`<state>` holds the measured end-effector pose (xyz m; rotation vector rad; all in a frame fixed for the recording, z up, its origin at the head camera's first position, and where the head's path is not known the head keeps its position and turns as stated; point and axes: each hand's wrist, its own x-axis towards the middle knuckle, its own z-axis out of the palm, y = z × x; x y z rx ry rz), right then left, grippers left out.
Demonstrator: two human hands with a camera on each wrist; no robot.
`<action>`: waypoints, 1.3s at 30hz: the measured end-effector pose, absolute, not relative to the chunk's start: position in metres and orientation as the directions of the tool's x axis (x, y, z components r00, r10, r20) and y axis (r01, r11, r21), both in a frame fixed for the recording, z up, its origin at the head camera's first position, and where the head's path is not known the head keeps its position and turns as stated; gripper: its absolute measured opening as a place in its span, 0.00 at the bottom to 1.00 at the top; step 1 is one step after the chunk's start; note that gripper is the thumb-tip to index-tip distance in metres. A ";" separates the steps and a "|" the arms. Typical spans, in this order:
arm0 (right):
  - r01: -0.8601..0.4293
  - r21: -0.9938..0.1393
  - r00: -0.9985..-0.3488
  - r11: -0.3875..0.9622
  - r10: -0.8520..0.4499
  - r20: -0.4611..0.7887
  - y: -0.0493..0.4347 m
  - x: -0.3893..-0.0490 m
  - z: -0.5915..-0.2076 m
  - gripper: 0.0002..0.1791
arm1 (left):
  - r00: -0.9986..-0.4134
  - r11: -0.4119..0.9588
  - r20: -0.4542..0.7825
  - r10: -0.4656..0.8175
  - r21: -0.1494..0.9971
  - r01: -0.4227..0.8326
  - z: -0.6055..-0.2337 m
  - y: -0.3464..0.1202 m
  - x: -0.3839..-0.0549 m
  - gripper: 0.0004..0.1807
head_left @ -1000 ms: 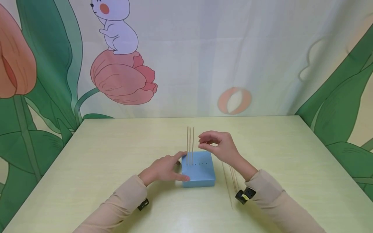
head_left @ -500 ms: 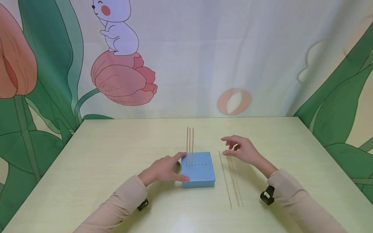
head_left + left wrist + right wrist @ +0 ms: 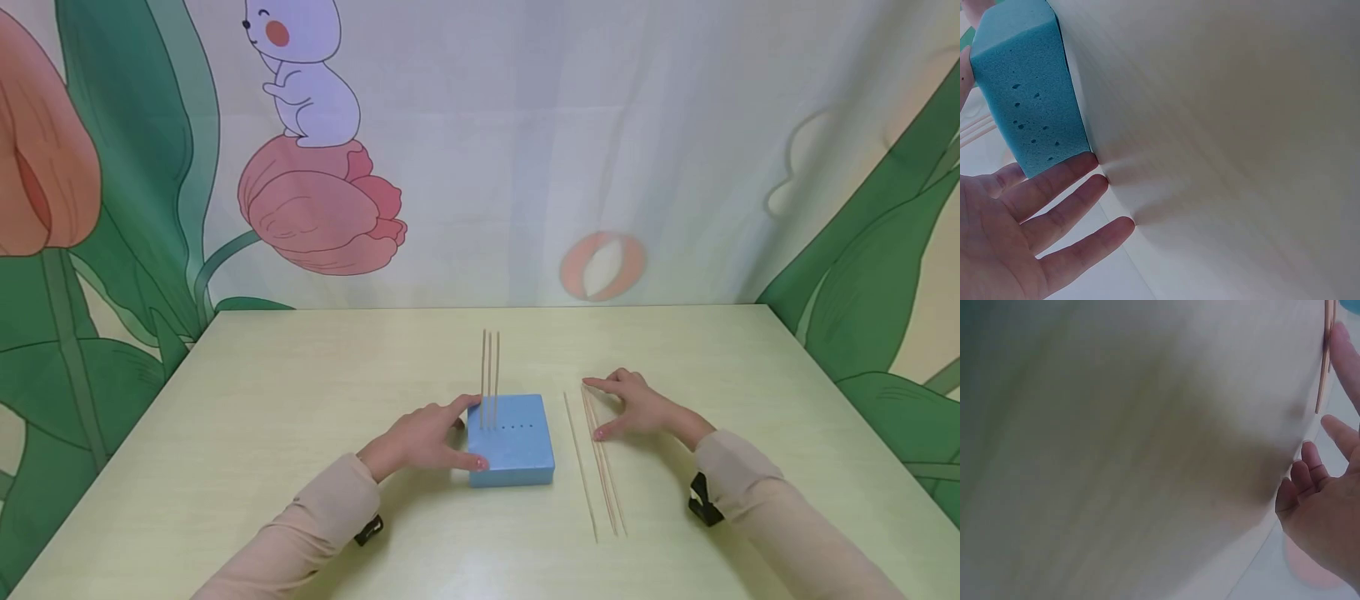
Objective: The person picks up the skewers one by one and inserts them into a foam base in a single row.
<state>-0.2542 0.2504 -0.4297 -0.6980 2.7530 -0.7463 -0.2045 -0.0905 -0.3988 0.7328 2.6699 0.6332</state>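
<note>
A light-blue foam block (image 3: 513, 450) with a row of small holes sits on the table. Three thin wooden skewers (image 3: 490, 367) stand upright in its left part. My left hand (image 3: 420, 435) holds the block at its left side, index finger at the back corner and thumb at the front; in the left wrist view its other fingers (image 3: 1066, 215) are spread and fairly straight. To the right, several loose skewers (image 3: 606, 475) lie together on the table. My right hand (image 3: 637, 406) reaches over them, index finger at their far ends and thumb touching them partway down, fingers spread.
One single skewer (image 3: 581, 467) lies between the block and the bunch. The pale wooden table (image 3: 315, 367) ends at a printed curtain (image 3: 465, 167) behind. Dark wrist devices sit at both cuffs.
My right hand has moved away from beside the standing skewers, rightward and down to the loose skewers, and its fingers have spread. My left hand has stayed on the block.
</note>
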 end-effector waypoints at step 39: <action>-0.289 -0.776 -0.868 0.561 -0.496 -0.035 0.257 -0.254 -0.424 0.44 | -0.823 0.768 -0.153 0.547 0.483 0.420 -0.400 -0.091 -0.205 0.50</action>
